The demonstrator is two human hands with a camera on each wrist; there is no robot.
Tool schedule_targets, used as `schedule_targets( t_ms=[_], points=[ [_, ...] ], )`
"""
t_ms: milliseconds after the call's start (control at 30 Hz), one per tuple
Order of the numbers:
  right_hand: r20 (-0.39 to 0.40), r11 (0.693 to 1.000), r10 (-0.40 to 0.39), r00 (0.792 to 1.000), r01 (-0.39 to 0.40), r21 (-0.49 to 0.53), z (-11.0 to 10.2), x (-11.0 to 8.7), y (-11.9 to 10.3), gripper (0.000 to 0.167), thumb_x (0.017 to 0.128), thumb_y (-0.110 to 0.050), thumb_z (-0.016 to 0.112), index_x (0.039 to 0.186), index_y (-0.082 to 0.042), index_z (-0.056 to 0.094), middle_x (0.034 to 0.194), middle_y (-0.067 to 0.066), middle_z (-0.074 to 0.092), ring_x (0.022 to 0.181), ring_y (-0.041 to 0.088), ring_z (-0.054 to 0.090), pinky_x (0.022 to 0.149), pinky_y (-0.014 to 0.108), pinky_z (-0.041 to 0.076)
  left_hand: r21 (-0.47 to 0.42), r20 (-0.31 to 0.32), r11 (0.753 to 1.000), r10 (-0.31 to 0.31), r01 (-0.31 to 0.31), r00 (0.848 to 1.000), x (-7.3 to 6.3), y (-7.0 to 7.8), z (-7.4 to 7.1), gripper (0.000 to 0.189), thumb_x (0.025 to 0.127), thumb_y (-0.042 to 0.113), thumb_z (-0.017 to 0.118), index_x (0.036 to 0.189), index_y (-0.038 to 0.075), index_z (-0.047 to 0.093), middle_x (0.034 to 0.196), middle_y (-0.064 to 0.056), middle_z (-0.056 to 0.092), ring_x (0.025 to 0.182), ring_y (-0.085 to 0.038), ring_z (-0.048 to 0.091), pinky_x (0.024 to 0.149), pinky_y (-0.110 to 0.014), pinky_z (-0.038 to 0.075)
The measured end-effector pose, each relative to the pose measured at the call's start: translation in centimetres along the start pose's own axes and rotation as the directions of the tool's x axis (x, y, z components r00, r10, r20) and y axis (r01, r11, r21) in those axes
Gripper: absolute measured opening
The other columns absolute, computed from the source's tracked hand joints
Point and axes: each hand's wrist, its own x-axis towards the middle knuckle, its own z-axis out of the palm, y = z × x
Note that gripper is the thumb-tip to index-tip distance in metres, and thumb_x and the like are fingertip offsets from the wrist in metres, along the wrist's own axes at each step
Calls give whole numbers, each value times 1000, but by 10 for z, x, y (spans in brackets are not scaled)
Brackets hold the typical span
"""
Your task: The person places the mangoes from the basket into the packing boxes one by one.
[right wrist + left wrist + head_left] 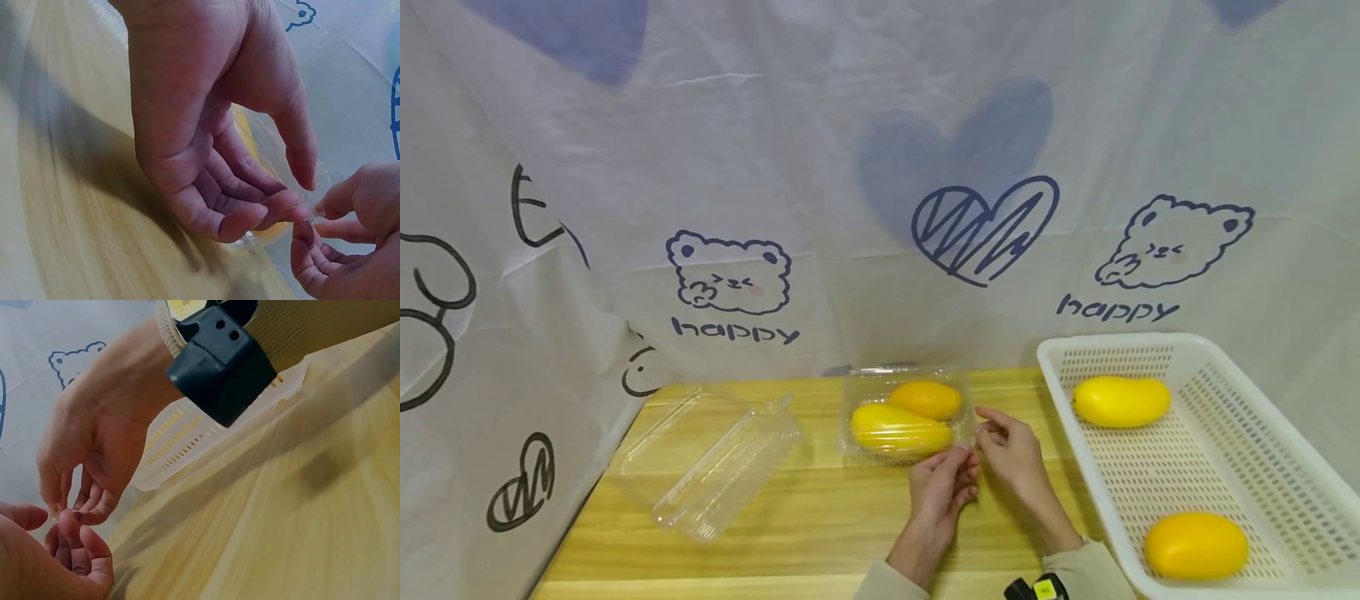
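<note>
A clear plastic clamshell box (857, 442) with two yellow mangoes (901, 429) inside sits on the table, its lid lying over them. At the box's front right corner, my left hand (938, 490) pinches the plastic edge between thumb and fingers. My right hand (1017, 454) pinches the same edge just to the right, its fingertips nearly meeting the left ones. Seen in the right wrist view, the right hand (356, 234) holds a sliver of clear rim, with the left hand (206, 125) curled close above it.
To the left lies another clear clamshell box (715, 467), spread open. A white slotted basket (1120, 467) stands on the right with one yellow mango (1122, 402) at its back and another mango (1197, 546) at its front. Printed cloth (850, 300) hangs behind the wooden table (790, 542).
</note>
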Motion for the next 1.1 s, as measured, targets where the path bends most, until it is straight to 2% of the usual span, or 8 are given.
schedule_targets(
  t_ms=[333, 667, 833, 967, 1100],
  points=[
    [-7, 998, -12, 1000, 12, 57, 5, 0, 1, 36, 94, -2, 63, 128, 8, 66, 103, 19, 71, 87, 23, 70, 64, 19, 50, 4, -34, 1000, 19, -19, 999, 2, -1, 1, 16, 88, 11, 77, 94, -4, 74, 73, -2, 71, 59, -5, 60, 52, -21, 46],
    [-23, 997, -26, 999, 28, 77, 6, -2, 1, 33, 96, 0, 63, 127, 9, 66, 105, 20, 70, 84, 20, 70, 64, 17, 50, -6, -25, 1000, 2, -2, 1000, 2, 1, 2, 16, 89, 10, 76, 94, -5, 73, 74, -2, 71, 60, -5, 59, 52, -21, 45],
    [-34, 998, -33, 999, 35, 57, 5, -1, 2, 31, 98, -3, 63, 127, 7, 67, 107, 19, 70, 88, 23, 71, 67, 17, 50, -26, 41, 1000, -12, 13, 999, 4, 2, -1, 13, 94, 12, 73, 92, -1, 72, 79, -3, 72, 64, -7, 60, 56, -23, 47],
    [-35, 998, -31, 999, 33, 51, 3, -1, 2, 31, 99, -4, 61, 128, 7, 66, 108, 19, 70, 91, 26, 71, 71, 17, 51, -31, 117, 999, -38, 41, 992, 5, 3, -5, 13, 98, 10, 65, 99, -1, 72, 84, -3, 73, 67, -8, 60, 59, -23, 47],
    [-33, 998, -25, 999, 27, 57, 2, -2, 3, 31, 100, -5, 61, 128, 7, 66, 109, 19, 70, 93, 28, 72, 72, 18, 52, 5, 161, 998, -59, 59, 985, 3, 6, -9, 18, 100, 11, 64, 109, -4, 70, 88, -3, 74, 69, -9, 60, 60, -23, 48]
  ],
)
